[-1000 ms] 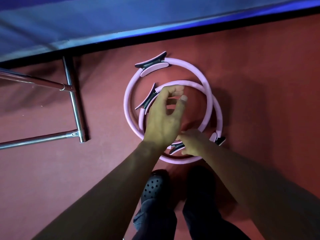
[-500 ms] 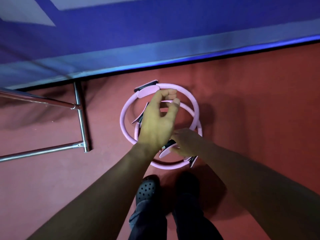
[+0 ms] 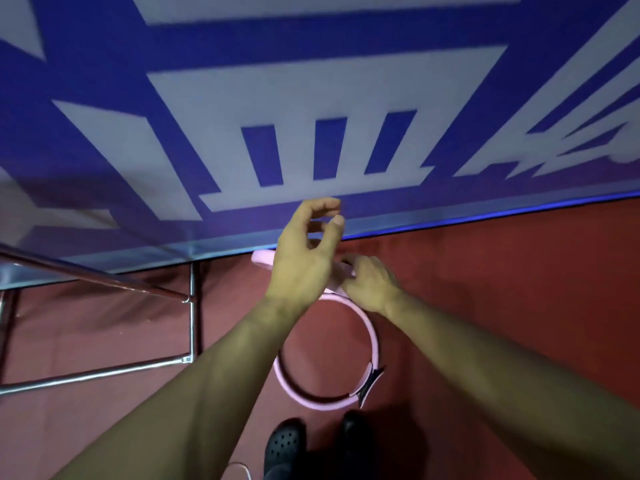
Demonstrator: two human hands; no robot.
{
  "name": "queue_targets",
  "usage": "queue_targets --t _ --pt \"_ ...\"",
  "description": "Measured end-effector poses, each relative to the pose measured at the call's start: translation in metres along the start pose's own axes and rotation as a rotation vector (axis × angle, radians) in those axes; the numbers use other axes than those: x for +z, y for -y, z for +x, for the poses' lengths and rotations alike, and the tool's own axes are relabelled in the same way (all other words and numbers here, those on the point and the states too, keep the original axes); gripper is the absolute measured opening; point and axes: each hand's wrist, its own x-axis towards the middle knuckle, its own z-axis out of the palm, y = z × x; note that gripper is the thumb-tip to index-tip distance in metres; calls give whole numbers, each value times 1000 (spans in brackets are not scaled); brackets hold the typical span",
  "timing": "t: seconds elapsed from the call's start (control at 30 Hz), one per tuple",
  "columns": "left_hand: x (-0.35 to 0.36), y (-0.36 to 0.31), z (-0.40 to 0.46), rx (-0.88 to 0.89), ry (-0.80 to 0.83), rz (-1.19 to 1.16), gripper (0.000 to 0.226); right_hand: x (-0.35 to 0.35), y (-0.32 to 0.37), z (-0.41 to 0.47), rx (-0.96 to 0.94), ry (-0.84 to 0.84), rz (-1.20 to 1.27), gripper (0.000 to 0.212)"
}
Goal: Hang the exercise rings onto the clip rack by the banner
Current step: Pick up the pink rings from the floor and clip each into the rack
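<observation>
My right hand [image 3: 369,285] grips the pink exercise rings at their top, lifted off the red floor. One ring [image 3: 373,337] hangs below that hand, with its black-and-pink grip pad at the lower right. A pink piece of the second ring [image 3: 260,258] shows to the left, behind my left hand [image 3: 304,258]. The left hand is raised in front of the rings with loosely curled fingers and holds nothing that I can see. How the two rings overlap is hidden by both hands.
A blue-and-white banner [image 3: 311,98] fills the upper half of the view. A chrome tube rack frame [image 3: 191,306] stands at the left on the red floor [image 3: 502,289]. My feet in black clogs [image 3: 284,441] are at the bottom.
The rings have come up off the floor in my right hand and now hang from it. My left hand has risen with them. The view has tilted up toward the banner.
</observation>
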Motion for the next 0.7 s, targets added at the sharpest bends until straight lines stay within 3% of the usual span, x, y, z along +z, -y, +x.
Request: queue_targets --t 0.23,0.5,0.7 --pt "-25 -160 10 163 -42 68 17 -186 91 -44 -33 -106 -150 91" --pt "-75 -344 -5 284 -137 285 16 -370 190 -120 -99 -148 -146 89" --pt "-126 -451 -40 339 -271 437 17 -482 288 -190 -290 -230 -148 88"
